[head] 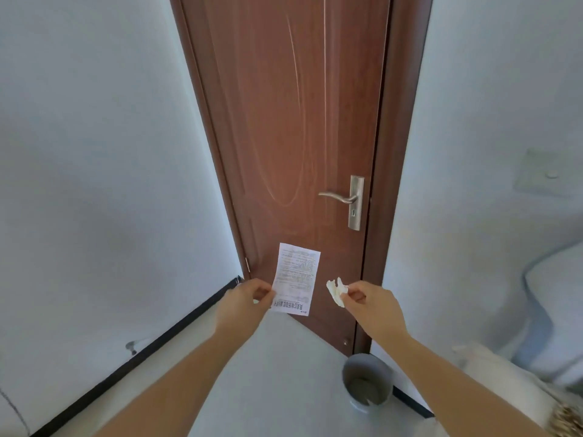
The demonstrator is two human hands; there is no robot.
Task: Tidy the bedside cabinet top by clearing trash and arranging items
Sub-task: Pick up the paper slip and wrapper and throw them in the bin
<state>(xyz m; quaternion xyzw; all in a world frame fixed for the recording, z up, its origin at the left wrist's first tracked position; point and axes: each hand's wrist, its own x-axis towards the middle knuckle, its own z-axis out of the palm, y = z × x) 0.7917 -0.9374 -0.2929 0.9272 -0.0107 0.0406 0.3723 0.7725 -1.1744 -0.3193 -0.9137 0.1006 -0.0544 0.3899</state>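
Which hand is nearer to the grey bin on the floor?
Right. The right hand with the tissue is almost above the bin; the left hand is farther left.

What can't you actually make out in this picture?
- Printed slip in the left hand, head view: the print is too small and blurred to read.
- Grey bin on the floor by the door: its contents are indistinct.
- Crumpled white scrap in the right hand: material unclear.
- Bedside cabinet: out of frame.
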